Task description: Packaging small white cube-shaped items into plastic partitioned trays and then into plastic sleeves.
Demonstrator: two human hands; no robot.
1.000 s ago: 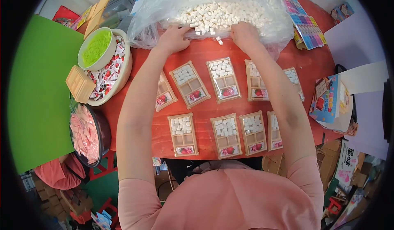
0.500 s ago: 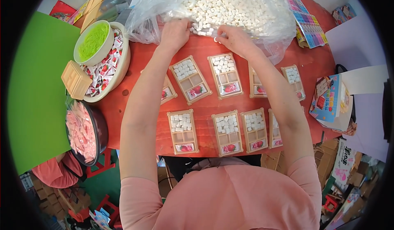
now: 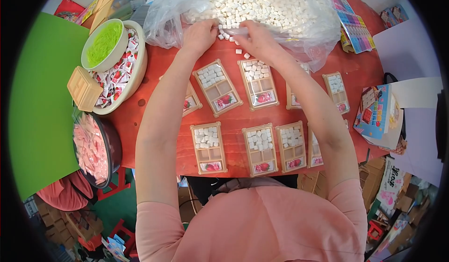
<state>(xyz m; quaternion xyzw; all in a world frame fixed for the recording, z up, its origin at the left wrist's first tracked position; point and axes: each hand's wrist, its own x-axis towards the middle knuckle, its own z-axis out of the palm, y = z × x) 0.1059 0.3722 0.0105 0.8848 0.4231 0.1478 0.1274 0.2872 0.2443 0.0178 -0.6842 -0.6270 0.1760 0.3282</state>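
My left hand (image 3: 200, 35) and my right hand (image 3: 255, 38) rest at the mouth of a big clear plastic bag (image 3: 322, 42) full of small white cubes (image 3: 262, 7). The fingers of both curl over cubes at the bag's edge; a few loose cubes (image 3: 239, 51) lie on the red table (image 3: 243, 114) between the hands. Below them lie several beige divided trays, such as one (image 3: 216, 85) and another (image 3: 258, 83), each with white cubes in the top section and a strawberry packet at the bottom. A nearer row holds more trays (image 3: 208, 147).
At left, a white bowl (image 3: 135, 72) of red-and-white wrapped sweets holds a smaller bowl of green shreds (image 3: 104, 43) and an empty tray (image 3: 84, 88). A dark bowl of pink pieces (image 3: 93, 150) sits lower left. A colourful box (image 3: 376, 114) and printed sheets (image 3: 351, 23) lie at right.
Both hands have drawn closer together at the bag's mouth, and the right hand has shifted left toward the loose cubes. The view has tilted slightly.
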